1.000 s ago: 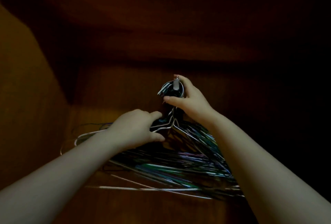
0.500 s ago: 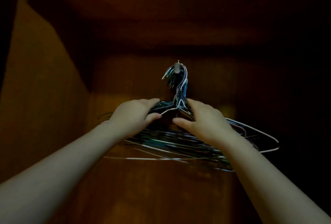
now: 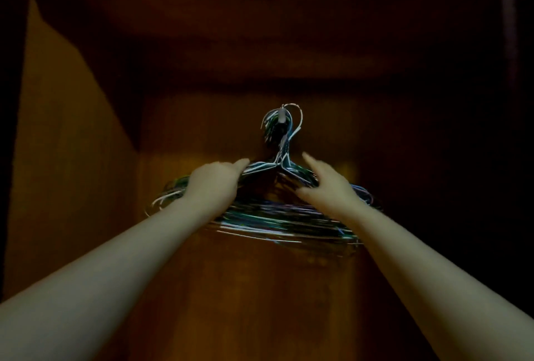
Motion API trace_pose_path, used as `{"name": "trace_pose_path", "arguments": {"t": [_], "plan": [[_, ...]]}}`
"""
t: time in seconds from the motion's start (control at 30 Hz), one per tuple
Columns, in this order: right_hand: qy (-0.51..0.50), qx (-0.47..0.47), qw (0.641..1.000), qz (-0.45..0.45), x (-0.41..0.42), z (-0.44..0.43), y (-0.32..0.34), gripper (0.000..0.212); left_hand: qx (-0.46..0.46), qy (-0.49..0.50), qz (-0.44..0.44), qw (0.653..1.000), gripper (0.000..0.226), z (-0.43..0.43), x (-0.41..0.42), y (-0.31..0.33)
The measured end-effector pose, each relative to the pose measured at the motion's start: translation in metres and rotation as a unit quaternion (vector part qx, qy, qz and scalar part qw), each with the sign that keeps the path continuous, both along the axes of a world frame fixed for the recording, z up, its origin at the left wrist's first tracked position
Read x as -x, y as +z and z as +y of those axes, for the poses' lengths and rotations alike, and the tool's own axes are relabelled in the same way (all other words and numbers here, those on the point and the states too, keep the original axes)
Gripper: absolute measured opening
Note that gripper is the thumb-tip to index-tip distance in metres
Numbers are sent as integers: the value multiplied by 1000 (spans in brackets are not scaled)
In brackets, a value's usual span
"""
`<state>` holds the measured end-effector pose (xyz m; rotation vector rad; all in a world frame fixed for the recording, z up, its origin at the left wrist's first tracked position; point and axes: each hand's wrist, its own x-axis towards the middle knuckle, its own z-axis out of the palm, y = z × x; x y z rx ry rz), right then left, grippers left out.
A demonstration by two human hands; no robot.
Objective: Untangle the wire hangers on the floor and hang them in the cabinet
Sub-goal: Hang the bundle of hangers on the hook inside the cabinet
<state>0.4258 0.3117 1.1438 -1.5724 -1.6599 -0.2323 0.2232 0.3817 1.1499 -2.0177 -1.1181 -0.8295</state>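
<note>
Cabinet point(image 3: 72, 158) interior, dim, dark wood. Hangers point(image 3: 274, 219) in one bundle, hooks stacked over a small pale peg point(image 3: 281, 116) at far centre; the bodies fan out toward the near side, lower bars blurred. Left hand point(image 3: 215, 184) on the bundle's left shoulder, fingers point(image 3: 241, 163) curled over the wires and holding them, judged to steady the stack against swinging. Right hand point(image 3: 326, 187) at the right shoulder, fingers point(image 3: 310, 160) spread wide, forefinger above and thumb below the wires, touching but not closed round them; reads as squaring the set. Hold close to the necks on both sides puts least leverage on the peg. Judgement: hanging step nearly done. Risk: outermost white hook loops wider than the rest, may slip off
</note>
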Motion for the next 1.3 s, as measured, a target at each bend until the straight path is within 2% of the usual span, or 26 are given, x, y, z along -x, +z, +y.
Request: {"name": "trace_pose_path", "arguments": {"t": [0.07,0.13,0.2,0.3,0.4,0.5,0.63,0.83,0.93,1.07,1.13,1.23,1.3], "plan": [[101,-6,978,180,7,-4,29,80,34,-29,-27,999,47,1,2,4],[156,-33,953,259,18,-4,47,81,65,-41,-41,996,53,1,2,4],[176,-52,946,267,30,1,54,83,78,-51,-41,995,57,0,-1,4],[201,-34,946,252,46,10,53,85,101,-83,-53,990,60,1,-4,1],[213,-55,942,255,36,15,51,74,108,-71,-31,991,62,10,-6,0],[223,-52,950,211,28,21,45,80,95,-77,-17,992,70,14,-9,-1],[201,-53,967,146,23,24,44,86,119,-115,-60,984,69,12,-13,-5],[58,-82,995,-8,9,15,36,83,104,-152,-65,981,69,13,-4,-19],[61,-62,996,-35,4,12,26,73,92,-115,-60,987,65,13,2,-27],[7,-81,984,-157,-5,6,19,37,12,-98,-88,991,42,9,5,-33],[-3,-93,979,-179,-11,1,13,25,19,-117,-105,987,35,4,6,-32],[-17,-89,976,-196,-18,-7,7,24,68,-94,-109,987,29,0,15,-32],[-58,-92,969,-220,-20,-12,3,35,77,-74,-92,990,26,3,26,-36]]}}
